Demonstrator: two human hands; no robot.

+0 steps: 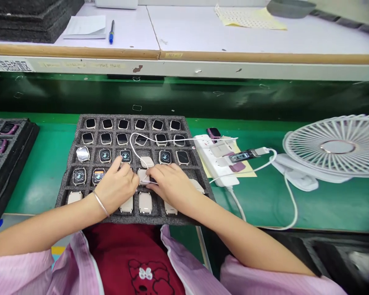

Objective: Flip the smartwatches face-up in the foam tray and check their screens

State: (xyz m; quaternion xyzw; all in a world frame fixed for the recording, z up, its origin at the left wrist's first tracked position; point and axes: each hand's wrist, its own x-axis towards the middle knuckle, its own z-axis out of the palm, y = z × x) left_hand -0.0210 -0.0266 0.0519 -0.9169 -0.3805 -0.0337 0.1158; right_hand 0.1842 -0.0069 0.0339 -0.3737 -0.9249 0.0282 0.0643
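Watching remotely, my main worry = white cable (131, 141): it loops loose over the foam tray (67, 176), above the far-row watches, then heads toward the power strip (210, 159). If a finger or wrist catches that loop, I'd guess it yanks the pale watch (143, 177) askew or drags a neighbor, b/c there's slack right by the work. Pale watch = 4th row from far side, 4th slot from L, btw both hands.

2nd risk: tray's near edge looks at or past the bench edge (can't tell exactly), so leaning on it could tip it. 3rd: bangle (101, 203) on L wrist is low over the near rows, might scuff a case.

Pose: both forearms angle in from the near corners, wrists low. L hand (118, 184): fingers curled, index poking up nr a lit watch (126, 156), others by pale watch's L side; grip or just touch, can't tell. R hand (172, 185): thumb + fingers drawn together at its R side, nr cable; tips partly hidden, can't confirm what's pinched.
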